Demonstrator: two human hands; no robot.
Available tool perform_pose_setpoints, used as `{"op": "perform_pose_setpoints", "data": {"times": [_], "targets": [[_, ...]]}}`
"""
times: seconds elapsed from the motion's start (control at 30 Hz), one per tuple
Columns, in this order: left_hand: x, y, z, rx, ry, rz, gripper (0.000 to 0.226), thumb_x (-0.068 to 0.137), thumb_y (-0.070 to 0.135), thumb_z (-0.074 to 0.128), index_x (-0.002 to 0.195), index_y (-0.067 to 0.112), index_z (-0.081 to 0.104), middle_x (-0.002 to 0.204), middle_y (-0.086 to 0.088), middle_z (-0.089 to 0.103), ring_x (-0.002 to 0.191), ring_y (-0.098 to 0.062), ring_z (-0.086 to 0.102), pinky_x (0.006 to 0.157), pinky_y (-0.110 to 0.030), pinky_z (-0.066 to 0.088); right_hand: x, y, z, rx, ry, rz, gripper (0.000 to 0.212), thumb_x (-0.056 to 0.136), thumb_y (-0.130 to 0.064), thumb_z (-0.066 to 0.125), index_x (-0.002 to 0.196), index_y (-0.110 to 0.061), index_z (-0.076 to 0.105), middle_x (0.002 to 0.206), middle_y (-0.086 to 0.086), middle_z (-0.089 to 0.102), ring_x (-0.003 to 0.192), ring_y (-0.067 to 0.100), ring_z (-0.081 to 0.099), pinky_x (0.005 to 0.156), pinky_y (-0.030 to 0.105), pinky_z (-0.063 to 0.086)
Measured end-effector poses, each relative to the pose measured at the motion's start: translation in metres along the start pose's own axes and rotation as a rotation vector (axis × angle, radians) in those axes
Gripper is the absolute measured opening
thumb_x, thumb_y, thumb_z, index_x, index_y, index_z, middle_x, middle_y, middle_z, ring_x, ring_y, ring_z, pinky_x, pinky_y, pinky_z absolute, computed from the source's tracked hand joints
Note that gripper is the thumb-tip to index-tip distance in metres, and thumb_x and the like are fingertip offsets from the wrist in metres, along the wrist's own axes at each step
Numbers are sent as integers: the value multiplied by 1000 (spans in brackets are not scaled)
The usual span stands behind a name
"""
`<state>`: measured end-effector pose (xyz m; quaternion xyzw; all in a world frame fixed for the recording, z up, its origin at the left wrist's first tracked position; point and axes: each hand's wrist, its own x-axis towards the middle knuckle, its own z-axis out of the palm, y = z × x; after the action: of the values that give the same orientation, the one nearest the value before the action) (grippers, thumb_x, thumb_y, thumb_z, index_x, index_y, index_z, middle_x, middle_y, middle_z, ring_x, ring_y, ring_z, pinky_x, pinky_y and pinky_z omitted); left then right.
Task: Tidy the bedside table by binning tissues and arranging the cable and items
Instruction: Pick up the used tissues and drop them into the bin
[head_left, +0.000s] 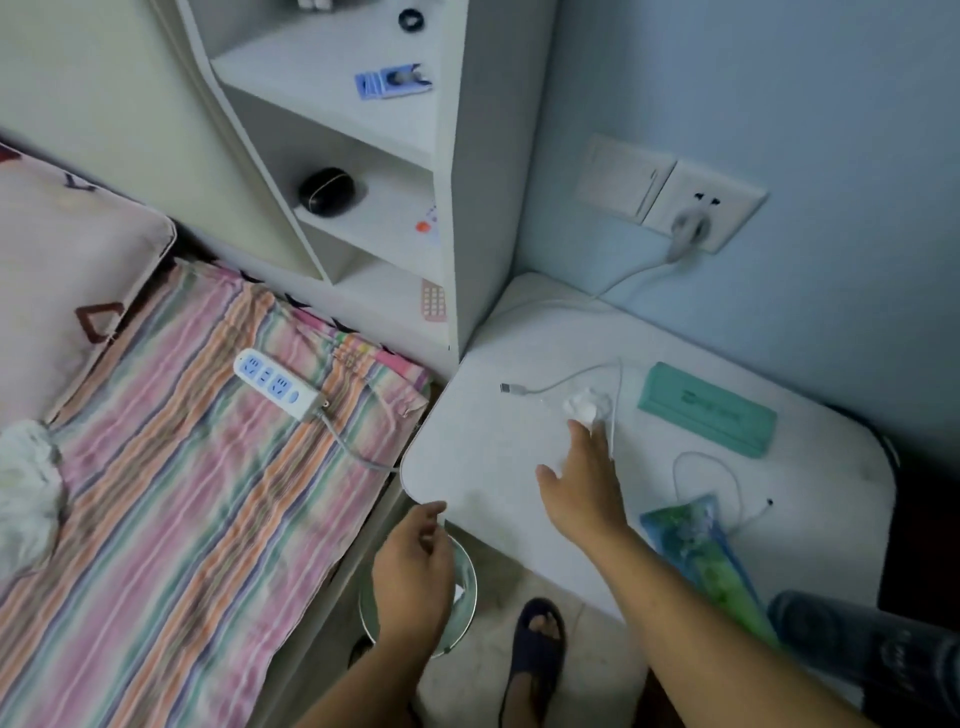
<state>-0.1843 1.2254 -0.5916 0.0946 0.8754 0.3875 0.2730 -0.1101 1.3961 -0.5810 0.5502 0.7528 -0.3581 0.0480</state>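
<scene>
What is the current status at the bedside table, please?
Right hand open, fingertips at crumpled tissue. Left hand empty over bin. White cable looped around tissue.

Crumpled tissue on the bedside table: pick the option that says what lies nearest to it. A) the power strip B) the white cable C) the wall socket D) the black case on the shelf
B: the crumpled tissue sits right against the white cable, which curves around it on the bedside table, while the right hand reaches it with its fingers.
</scene>
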Motion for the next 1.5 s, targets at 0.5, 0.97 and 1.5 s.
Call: {"op": "perform_pose_setpoints", "data": {"times": [0.5, 0.97, 1.5], "targets": [[29, 63, 101, 290, -217, 338, 39, 92, 19, 51, 130, 28, 56, 120, 3, 66, 93, -15, 66, 81, -30, 53, 86, 41, -14, -120, 209, -31, 12, 90, -6, 59, 99, -9, 66, 108, 12, 62, 95, 32, 61, 79, 37, 53], [71, 96, 152, 737, -274, 401, 29, 91, 24, 48, 120, 24, 51, 97, -10, 65, 84, -36, 66, 62, -33, 37, 71, 35, -14, 278, 288, 148, 12, 91, -11, 53, 81, -16, 56, 88, 5, 63, 77, 24, 56, 65, 27, 36], [-20, -35, 21, 379, -2, 319, 12, 70, 18, 84, 72, 25, 75, 79, 8, 64, 56, -12, 60, 40, -28, 47, -42, 3, 50, 369, 174, -72, 7, 91, -17, 62, 84, -19, 60, 78, -5, 65, 71, 10, 61, 63, 25, 50]]}}
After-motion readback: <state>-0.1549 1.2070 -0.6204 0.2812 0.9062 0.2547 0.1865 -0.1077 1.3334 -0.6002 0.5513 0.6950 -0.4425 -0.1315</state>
